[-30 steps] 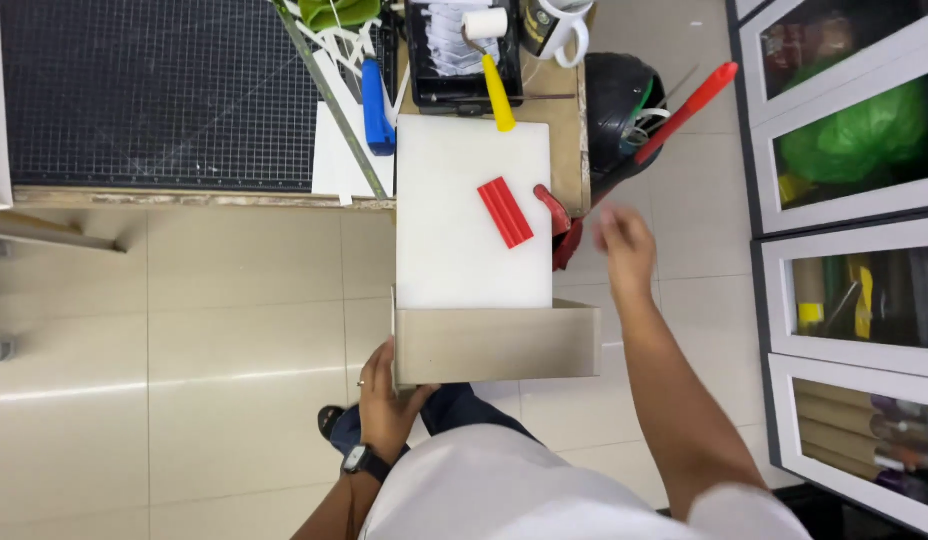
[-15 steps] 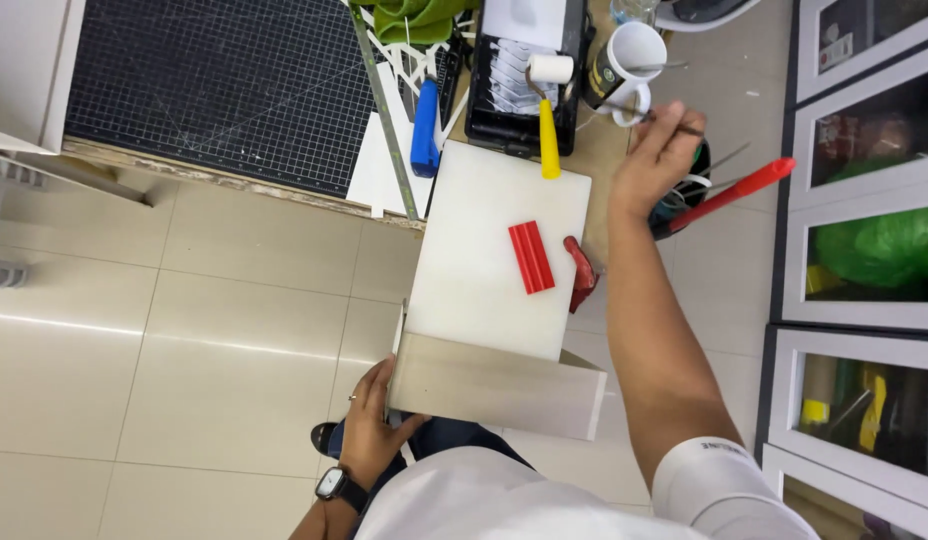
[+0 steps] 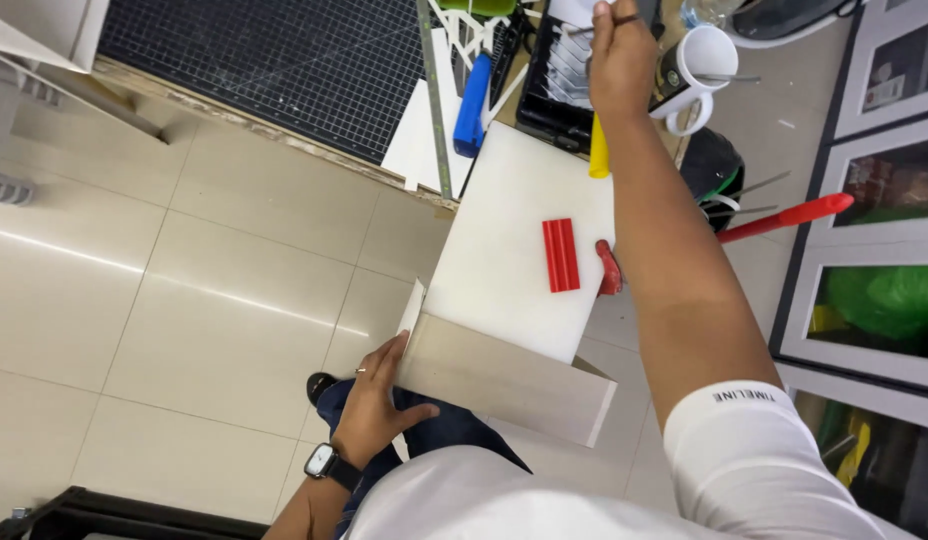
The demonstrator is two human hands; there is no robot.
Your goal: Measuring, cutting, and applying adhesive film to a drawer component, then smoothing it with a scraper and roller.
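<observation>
A white foam board [image 3: 509,250] lies flat with its near edge folded down into a beige flap [image 3: 504,380]. My left hand [image 3: 376,405] presses on the left end of that flap, a watch on the wrist. My right hand [image 3: 616,50] is stretched far forward over a black tray [image 3: 554,85] on the workbench, fingers closed on a thin dark tool whose tip I cannot make out. A red ribbed block [image 3: 561,255] rests on the board. A yellow-handled tool [image 3: 598,155] pokes out under my right forearm.
A black cutting mat [image 3: 274,60] with a metal ruler [image 3: 436,100] and a blue knife [image 3: 471,105] lies on the bench. A white mug [image 3: 699,65] stands right of the tray. A red-handled tool [image 3: 784,215], a black bin [image 3: 712,165] and glass-fronted cabinets [image 3: 884,200] stand right.
My right hand left the board's right edge and reached forward to the black tray, closing on a thin tool. My left hand stayed on the flap; the view shifted.
</observation>
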